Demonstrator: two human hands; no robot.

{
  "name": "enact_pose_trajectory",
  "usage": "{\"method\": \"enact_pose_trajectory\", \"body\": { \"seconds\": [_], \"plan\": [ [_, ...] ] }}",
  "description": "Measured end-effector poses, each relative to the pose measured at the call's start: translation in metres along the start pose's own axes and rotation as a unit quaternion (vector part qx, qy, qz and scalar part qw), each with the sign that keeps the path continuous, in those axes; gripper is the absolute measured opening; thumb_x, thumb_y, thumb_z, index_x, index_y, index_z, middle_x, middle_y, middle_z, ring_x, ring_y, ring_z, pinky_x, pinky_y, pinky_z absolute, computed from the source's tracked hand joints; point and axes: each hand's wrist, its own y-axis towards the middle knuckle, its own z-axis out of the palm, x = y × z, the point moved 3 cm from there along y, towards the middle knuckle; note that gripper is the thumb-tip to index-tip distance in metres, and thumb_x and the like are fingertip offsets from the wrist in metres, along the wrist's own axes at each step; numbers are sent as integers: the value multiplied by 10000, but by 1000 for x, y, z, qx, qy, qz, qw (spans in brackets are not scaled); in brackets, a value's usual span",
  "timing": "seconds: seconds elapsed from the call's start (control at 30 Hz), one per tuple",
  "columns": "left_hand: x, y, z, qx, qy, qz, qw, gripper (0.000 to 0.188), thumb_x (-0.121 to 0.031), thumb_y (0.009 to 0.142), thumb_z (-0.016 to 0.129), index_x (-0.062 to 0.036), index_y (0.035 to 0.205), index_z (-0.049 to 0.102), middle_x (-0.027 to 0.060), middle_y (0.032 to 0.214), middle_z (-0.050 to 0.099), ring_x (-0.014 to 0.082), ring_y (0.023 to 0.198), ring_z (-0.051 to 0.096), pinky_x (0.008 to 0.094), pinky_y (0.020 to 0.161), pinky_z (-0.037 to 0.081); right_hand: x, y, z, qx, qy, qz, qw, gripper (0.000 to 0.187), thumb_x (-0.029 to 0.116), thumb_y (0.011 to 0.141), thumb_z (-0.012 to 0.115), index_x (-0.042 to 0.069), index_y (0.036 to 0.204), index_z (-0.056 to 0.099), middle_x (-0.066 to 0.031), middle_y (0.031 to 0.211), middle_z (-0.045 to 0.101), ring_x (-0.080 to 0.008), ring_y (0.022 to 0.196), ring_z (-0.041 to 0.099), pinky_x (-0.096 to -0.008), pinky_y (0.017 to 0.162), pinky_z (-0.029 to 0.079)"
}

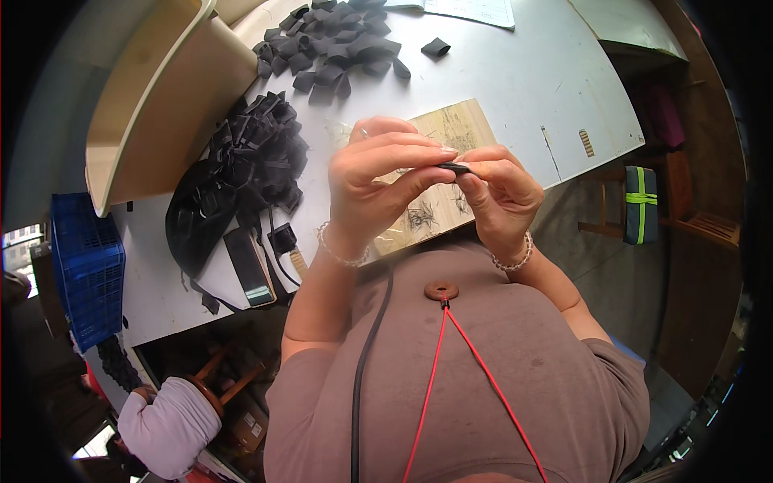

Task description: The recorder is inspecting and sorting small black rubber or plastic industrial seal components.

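Black pieces [330, 47] strew the table [535, 84] (blue crate [87, 274] nearby).

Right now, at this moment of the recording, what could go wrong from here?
The small dark piece could slip, since the left hand and right hand appear to hold it only by the fingertips. The black cord hanging in front of the shirt might snag on a forearm.

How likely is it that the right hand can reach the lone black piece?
Probably yes, once free: the right hand pinches a small black item, but only board and tabletop seem to separate that hand from the lone black piece.
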Motion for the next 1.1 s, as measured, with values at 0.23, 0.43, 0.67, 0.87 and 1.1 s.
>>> {"method": "enact_pose_trajectory", "body": {
  "seconds": [0.23,0.43,0.67,0.87,1.1],
  "plan": [
    [-8,7,0,28,77,25,996,165,-162,695,752,-120,851,721,-24,782,685,144,785,582,257,781,375,-2,0,0,-1,-1,9,1000,83,-8,776,698,-14,835,641,-97,827,631,-130,732,590,-227,628,460],
    [-3,5,-3,41,72,23,996,140,-167,705,740,-132,839,719,-32,771,683,136,775,577,250,781,356,-2,1,5,17,-19,5,1000,94,-13,769,700,-7,842,641,-96,824,633,-132,729,596,-229,627,466],
    [9,1,-2,16,37,20,999,128,-157,696,749,-117,814,720,-30,773,685,136,773,576,256,766,375,15,10,10,2,-74,-72,995,115,-30,763,696,-11,857,632,-95,816,636,-134,712,599,-232,617,470],
    [4,0,2,-19,-9,0,1000,157,-169,665,776,-105,796,719,-27,767,687,140,769,566,259,738,401,15,11,5,-4,-31,-29,999,97,-20,795,674,-22,878,624,-90,812,637,-132,711,590,-236,623,469],
    [-1,0,1,-19,48,18,998,153,-189,670,773,-120,796,720,-28,763,684,137,757,562,253,763,374,12,12,4,10,-28,-14,999,79,-11,805,666,-25,868,621,-90,808,636,-140,707,589,-240,621,467]
  ]
}}
